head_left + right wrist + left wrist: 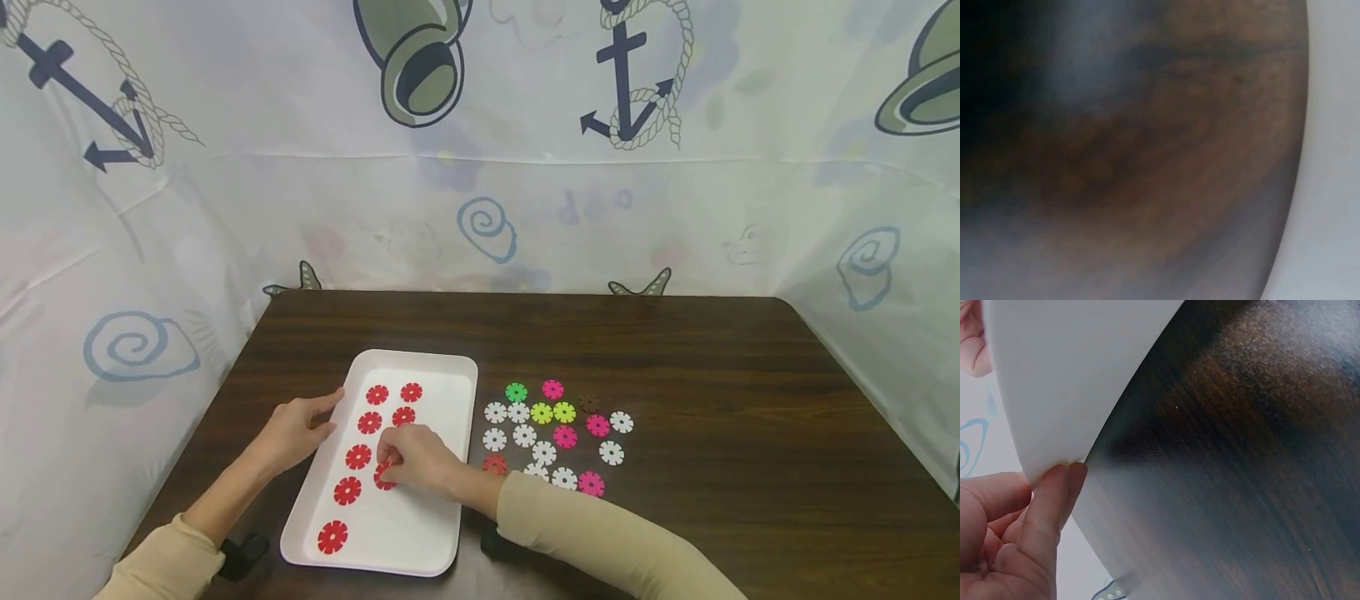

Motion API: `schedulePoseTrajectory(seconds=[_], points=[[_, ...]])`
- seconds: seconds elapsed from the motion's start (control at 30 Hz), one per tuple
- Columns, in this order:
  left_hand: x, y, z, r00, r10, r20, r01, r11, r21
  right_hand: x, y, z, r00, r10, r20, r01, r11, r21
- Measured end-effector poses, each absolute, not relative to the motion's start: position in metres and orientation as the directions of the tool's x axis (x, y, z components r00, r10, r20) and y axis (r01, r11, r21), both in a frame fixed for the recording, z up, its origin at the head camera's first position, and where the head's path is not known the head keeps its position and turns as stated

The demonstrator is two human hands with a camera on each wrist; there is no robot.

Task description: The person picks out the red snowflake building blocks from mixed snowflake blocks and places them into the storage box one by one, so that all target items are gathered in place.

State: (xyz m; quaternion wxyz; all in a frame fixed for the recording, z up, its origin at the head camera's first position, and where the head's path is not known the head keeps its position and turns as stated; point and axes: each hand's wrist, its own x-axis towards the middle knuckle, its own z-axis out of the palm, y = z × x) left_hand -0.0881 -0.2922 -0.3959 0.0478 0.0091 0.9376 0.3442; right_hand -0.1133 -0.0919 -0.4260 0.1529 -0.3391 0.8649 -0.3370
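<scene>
A white tray (pixel 438 533) lies on the dark wooden table, with two columns of red notched discs (pixel 347 491) in it. At its left side my left hand (pixel 292 432) holds the rim. In the left wrist view, that hand's thumb and fingers (pixel 1047 506) grip the tray's edge (pixel 1054 394). Over the tray's middle, my right hand (pixel 423 460) has its thumb and curled fingers on a red disc (pixel 384 477) in the right column, partly hiding it. The right wrist view is mostly dark blur, with a pale curved edge at its right.
Right of the tray lie several loose discs: white (pixel 543 453), pink (pixel 591 483), yellow (pixel 542 413), one green (pixel 516 392), a brown one (pixel 589 403) and a red one (pixel 494 464) close to the right forearm. A patterned curtain (pixel 555 225) hangs behind the table (pixel 712 400).
</scene>
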Motion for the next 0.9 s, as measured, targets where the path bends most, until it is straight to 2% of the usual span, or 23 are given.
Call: schedulePoseTrajectory(seconds=[0.6,0.9], points=[[-0.0895,-0.2919,-0.3956,-0.995,0.050,-0.082,-0.014,0.768,0.640,-0.1125,-0.0916,-0.4252,-0.721,-0.692,-0.001,-0.531,0.554,-0.641],[-0.0887,-0.2923,-0.3968,-0.996,0.047,-0.081,-0.016,0.769,0.640,-0.1130,-0.0903,-0.4265,-0.741,-0.671,0.009,-0.493,0.535,-0.686]])
